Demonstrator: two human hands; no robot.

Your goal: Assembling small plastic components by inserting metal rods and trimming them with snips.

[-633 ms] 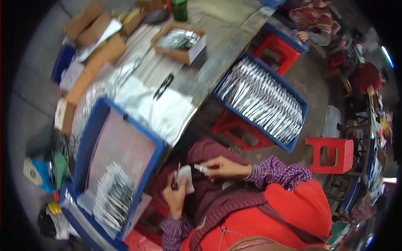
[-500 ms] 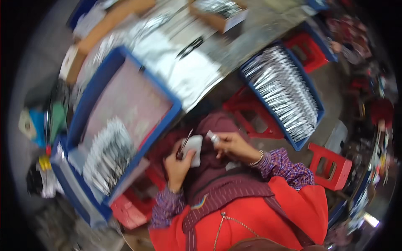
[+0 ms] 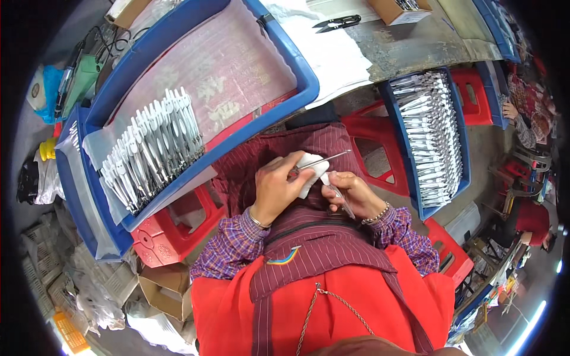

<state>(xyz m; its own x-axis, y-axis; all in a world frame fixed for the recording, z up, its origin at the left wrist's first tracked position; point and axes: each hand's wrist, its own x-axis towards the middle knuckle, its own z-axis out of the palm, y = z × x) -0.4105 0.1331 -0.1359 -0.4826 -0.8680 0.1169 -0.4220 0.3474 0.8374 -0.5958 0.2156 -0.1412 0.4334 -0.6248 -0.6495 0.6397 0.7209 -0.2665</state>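
Observation:
My left hand (image 3: 278, 185) is closed around a folded white cloth (image 3: 309, 187) and a thin tool with a pointed metal shaft (image 3: 337, 156), which looks like a small screwdriver. Its shaft points right, across the cloth. My right hand (image 3: 358, 194) pinches a slender silver metal piece (image 3: 341, 196), whose upper end meets the cloth's edge while the narrow end points down toward my lap. Both hands are above my maroon striped apron (image 3: 314, 139). Many similar silver pieces with pale rounded ends (image 3: 154, 139) stand in rows inside the blue tray (image 3: 222, 137) at left.
A second blue crate (image 3: 465, 178) full of silver pieces rests on a red stool (image 3: 383, 151) at right. Black thread snips (image 3: 337, 24) lie on the worktable (image 3: 415, 56) near a cardboard box (image 3: 399, 13). Another red stool (image 3: 157, 243) stands under the left tray. A co-worker (image 3: 531, 222) sits far right.
My view has swung, so trays and table shift in the picture. My right hand has come closer to the left, bringing the silver piece against the cloth. The tool's shaft now points right instead of up.

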